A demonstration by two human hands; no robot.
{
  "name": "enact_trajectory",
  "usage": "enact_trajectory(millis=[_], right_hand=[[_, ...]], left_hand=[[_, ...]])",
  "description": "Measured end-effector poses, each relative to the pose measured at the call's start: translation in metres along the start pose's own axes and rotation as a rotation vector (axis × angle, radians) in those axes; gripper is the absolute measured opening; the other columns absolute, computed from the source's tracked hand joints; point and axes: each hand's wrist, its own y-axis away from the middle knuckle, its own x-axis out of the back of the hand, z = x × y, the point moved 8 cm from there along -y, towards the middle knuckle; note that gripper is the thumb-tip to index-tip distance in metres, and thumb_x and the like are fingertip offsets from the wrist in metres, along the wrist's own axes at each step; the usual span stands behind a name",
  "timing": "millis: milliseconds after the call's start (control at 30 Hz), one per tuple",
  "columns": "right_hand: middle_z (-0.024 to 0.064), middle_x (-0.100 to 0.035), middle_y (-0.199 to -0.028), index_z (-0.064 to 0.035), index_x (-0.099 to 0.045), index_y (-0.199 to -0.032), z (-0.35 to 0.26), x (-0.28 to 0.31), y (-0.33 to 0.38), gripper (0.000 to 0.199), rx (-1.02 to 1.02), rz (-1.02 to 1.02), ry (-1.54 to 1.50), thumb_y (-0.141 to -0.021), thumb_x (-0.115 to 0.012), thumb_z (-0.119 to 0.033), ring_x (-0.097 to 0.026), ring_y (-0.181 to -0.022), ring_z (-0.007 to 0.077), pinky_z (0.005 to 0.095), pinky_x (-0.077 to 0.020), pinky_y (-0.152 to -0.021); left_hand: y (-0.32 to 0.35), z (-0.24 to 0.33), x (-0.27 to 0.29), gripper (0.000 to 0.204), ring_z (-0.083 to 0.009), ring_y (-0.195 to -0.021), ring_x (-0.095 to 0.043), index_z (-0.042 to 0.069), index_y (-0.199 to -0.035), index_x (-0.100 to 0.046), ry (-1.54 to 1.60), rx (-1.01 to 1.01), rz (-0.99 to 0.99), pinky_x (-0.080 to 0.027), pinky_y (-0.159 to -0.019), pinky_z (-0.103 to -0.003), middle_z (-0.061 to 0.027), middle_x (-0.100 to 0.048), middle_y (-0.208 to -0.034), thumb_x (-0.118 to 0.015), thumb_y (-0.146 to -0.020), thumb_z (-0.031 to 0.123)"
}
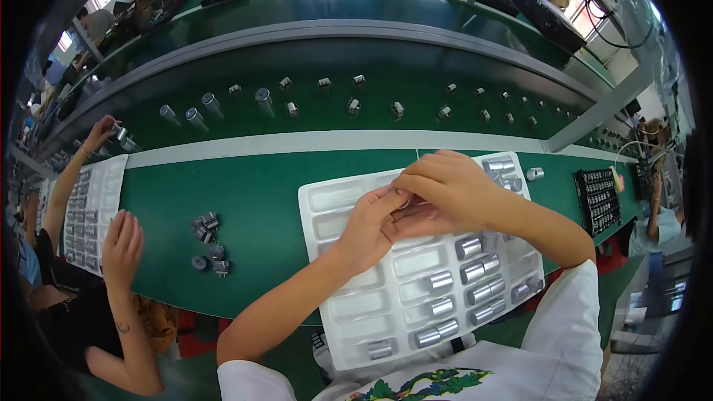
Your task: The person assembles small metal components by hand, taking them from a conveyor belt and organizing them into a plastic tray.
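Note:
Over a white plastic tray (356,304) with moulded pockets, my left hand (369,224) and my right hand (448,191) meet with their fingers pinched together. A sliver of a small silver-grey part (399,193) shows between them; its full shape is hidden by my fingers. The tray's right half carries several silver metal cylinders (440,282) lying in pockets, while many pockets on its left are bare. One more cylinder (382,349) lies in the near-left row. The tray is tilted, its near edge reaching my lap.
Left of my tray, a cluster of small grey parts (209,241) lies on the green table (245,193). A co-worker's hand (122,249) rests by another filled white tray (119,178). Silver parts stand along the back ledge. A black rack (597,200) and a loose cylinder (535,174) are right.

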Motion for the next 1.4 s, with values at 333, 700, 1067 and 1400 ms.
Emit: enact_trajectory(millis=[333, 700, 1067, 1400], right_hand=[[0.0205, -0.072, -0.095, 0.0018, -0.066, -0.106, 0.217, -0.051, -0.025, 0.037, -0.557, 0.130, -0.055, -0.079, -0.074, -0.022, -0.070, -0.090, 0.0355, 0.0405, -0.0556, -0.083], [0.0232, -0.064, -0.108, 0.0017, -0.063, -0.107, 0.177, -0.093, -0.017, 0.044, -0.714, -0.045, 0.301, -0.084, -0.071, -0.035, -0.068, -0.097, 0.0353, 0.0447, -0.0547, -0.079], [0.0154, -0.072, -0.090, -0.0014, -0.075, -0.091, 0.158, -0.019, 0.015, 0.042, -0.694, 0.447, -0.541, -0.060, -0.084, -0.027, -0.070, -0.089, 0.0300, 0.0356, -0.0560, -0.084], [0.0080, -0.064, -0.099, 0.0020, -0.067, -0.117, 0.116, 0.009, 0.115, 0.034, -0.876, 0.567, -1.410, -0.094, -0.071, -0.022, -0.066, -0.094, 0.0139, 0.0253, -0.0551, -0.087]], left_hand=[[0.006, -0.010, -0.016, 0.051, -0.0292, -0.113, -0.060, 0.005, -0.137, -0.048, -0.623, 0.024, -0.127, -0.051, -0.096, -0.038, -0.0147, -0.053, -0.136, -0.069, -0.095, 0.025], [0.051, -0.059, -0.105, 0.046, -0.0385, -0.117, -0.048, 0.016, -0.117, -0.070, -1.989, -0.433, -0.725, -0.043, -0.097, -0.048, -0.0170, -0.052, -0.130, -0.082, -0.076, 0.035], [0.073, -0.074, -0.135, 0.048, -0.0326, -0.096, -0.058, 0.006, -0.117, -0.066, -2.195, -0.428, -0.619, -0.048, -0.075, -0.043, -0.0165, -0.060, -0.116, -0.076, -0.081, 0.037], [0.076, -0.053, -0.105, 0.034, -0.0316, -0.096, -0.061, 0.002, -0.113, -0.065, -2.025, -0.235, -0.282, -0.053, -0.079, -0.040, -0.0142, -0.062, -0.113, -0.076, -0.083, 0.014]])
